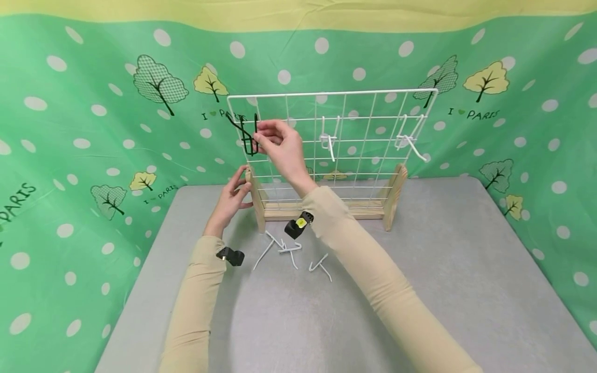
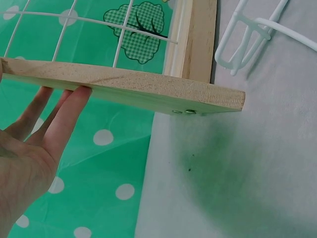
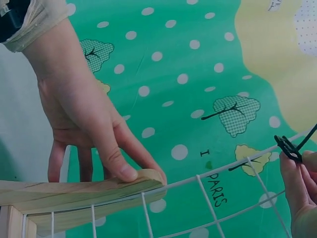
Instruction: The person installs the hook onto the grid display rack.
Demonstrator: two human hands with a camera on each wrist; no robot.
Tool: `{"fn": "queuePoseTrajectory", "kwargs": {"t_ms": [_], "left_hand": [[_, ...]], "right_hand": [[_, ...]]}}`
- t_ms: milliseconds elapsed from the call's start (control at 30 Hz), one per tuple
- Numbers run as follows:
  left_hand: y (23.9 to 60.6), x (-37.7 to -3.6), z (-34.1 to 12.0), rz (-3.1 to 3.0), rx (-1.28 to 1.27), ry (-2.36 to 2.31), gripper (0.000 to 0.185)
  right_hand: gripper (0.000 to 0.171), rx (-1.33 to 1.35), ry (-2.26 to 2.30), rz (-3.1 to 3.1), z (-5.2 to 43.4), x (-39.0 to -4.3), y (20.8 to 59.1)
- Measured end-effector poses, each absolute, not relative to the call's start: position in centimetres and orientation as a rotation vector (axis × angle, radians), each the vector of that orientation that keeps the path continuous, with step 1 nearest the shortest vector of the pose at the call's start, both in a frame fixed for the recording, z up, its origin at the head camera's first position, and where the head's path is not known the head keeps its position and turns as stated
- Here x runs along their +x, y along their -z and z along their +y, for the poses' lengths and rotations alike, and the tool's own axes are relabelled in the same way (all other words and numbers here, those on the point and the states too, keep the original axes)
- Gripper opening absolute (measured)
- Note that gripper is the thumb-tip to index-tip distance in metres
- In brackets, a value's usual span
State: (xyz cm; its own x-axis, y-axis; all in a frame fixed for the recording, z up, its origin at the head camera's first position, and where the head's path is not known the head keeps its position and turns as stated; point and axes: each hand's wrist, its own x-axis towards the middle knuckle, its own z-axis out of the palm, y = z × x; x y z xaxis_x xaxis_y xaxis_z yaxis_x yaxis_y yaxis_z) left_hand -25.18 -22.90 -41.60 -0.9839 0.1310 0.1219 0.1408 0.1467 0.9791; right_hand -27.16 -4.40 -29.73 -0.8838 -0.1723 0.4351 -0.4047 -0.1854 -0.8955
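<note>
Thumb and fingers of my right hand [image 1: 285,149] pinch a black wire display hook [image 1: 247,139] at the upper left of a white wire grid [image 1: 331,94]. The hook's prong points up and left in the head view; in the right wrist view the black hook [image 3: 288,148] sits at the fingertips beside the grid's top wire. My left hand [image 1: 227,201] grips the left wooden upright [image 1: 257,204] near its top. In the right wrist view, the left thumb [image 3: 124,168] lies on the upright's edge. Straight fingers [image 2: 69,116] press its outer face in the left wrist view.
Two white hooks hang on the grid, one mid-grid [image 1: 328,139] and one at the right [image 1: 407,140]. Several loose white hooks [image 1: 320,266] lie on the grey table [image 1: 420,290] before the stand. A green dotted curtain [image 1: 116,114] hangs behind.
</note>
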Motion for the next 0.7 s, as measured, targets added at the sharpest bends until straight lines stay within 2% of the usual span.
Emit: {"fn": "queuePoseTrajectory", "kwargs": {"t_ms": [167,433,700], "left_hand": [[41.7,-25.2,-23.0,-2.379,-0.291,2.022,0.055],[41.7,-25.2,-23.0,-2.377,-0.270,2.034,0.055],[41.7,-25.2,-22.9,-2.374,-0.255,2.037,0.055]], "right_hand": [[0.022,0.675,-2.195,-1.931,-4.1,-25.9,29.3],[0.024,0.716,-2.179,-1.935,-4.5,-27.9,32.1],[0.023,0.702,-2.147,-2.002,-4.0,-27.8,33.8]]}}
